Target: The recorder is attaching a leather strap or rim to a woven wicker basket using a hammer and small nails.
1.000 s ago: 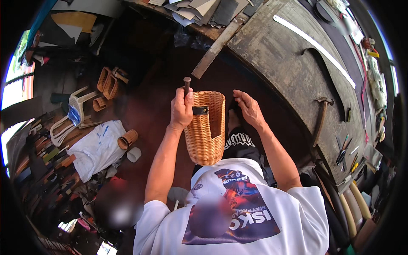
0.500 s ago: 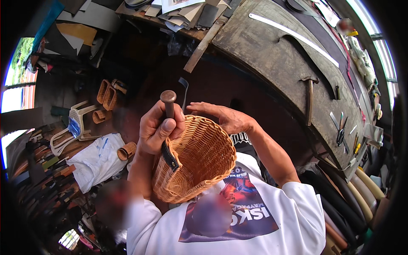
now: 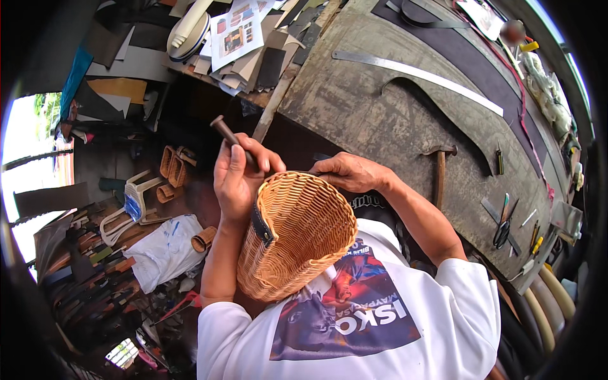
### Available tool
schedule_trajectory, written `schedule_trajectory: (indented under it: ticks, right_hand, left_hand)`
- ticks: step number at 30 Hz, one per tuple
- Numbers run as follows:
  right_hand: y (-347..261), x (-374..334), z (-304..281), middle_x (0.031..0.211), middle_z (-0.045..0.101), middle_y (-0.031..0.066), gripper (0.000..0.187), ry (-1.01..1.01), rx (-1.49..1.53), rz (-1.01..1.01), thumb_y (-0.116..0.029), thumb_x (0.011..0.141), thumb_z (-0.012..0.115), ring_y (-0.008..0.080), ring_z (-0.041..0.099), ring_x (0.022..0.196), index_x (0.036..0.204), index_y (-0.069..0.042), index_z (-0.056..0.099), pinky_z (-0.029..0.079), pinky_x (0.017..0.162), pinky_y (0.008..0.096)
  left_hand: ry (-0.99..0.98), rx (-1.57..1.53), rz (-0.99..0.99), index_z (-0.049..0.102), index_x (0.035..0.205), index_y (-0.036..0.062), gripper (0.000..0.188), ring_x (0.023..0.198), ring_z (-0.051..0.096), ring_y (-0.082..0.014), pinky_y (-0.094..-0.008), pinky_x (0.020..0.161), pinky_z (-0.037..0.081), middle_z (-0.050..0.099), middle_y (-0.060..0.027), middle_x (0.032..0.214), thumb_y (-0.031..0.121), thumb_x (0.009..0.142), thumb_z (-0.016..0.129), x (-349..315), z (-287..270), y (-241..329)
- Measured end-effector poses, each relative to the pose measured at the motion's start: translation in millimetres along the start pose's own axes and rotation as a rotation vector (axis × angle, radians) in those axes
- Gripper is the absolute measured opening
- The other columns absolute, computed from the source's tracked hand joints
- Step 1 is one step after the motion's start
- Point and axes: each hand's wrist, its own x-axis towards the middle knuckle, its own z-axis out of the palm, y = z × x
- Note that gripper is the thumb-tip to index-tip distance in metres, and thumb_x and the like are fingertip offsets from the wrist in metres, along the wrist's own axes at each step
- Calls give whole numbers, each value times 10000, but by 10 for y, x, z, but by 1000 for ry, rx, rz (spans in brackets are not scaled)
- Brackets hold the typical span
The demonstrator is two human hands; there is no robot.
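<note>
A: Where's the wicker basket [image 3: 297, 237]?

B: On its side against the chest, mouth toward the worktop [image 3: 380, 107]. Left hand [image 3: 237, 177] is closed round a dark-handled tool [image 3: 231, 139], its working end down at the dark strap [image 3: 261, 221] on the rim. Right hand [image 3: 348, 172] rests fingers curled over the far rim, steadying.

A: Step?

B: I read it as fixing the strap to the weave. Next move needs the rim held firm and the tool tip kept on the strap. Hammer [image 3: 439, 171] lies untouched on the worktop.
</note>
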Motion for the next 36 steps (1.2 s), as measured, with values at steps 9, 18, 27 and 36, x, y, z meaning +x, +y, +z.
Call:
schedule_trajectory:
  ticks: [9,18,27,36]
  right_hand:
    - [-279,-221,-560,713,651,110,291,194,-17,155,-273,1023,537,154,604,596,1107,-15,645,476,572,336]
    - [-282,-45,-606,852,712,121,250,410,-2,162,-240,1000,565,178,666,761,1095,-31,667,519,701,336]
    - [-301,-59,-664,843,709,115,254,368,0,218,-249,1002,567,170,664,753,1089,-33,668,517,693,329]
    - [-430,-262,-711,833,699,142,273,270,-22,308,-237,1016,546,143,645,707,1146,-21,651,508,652,324]
  left_hand:
    - [117,451,-360,458,1010,26,226,765,679,-177,-277,685,565,663,-155,897,233,1075,393,421,455,-60]
    - [36,359,-283,462,1017,15,245,758,675,-176,-280,698,569,664,-175,856,249,1071,413,615,600,11]
    - [34,343,-288,478,1010,19,238,781,671,-167,-276,725,558,670,-166,858,245,1066,432,728,510,15]
    - [24,330,-336,498,1017,19,221,774,667,-165,-274,714,561,666,-182,876,227,1059,437,816,391,-1]
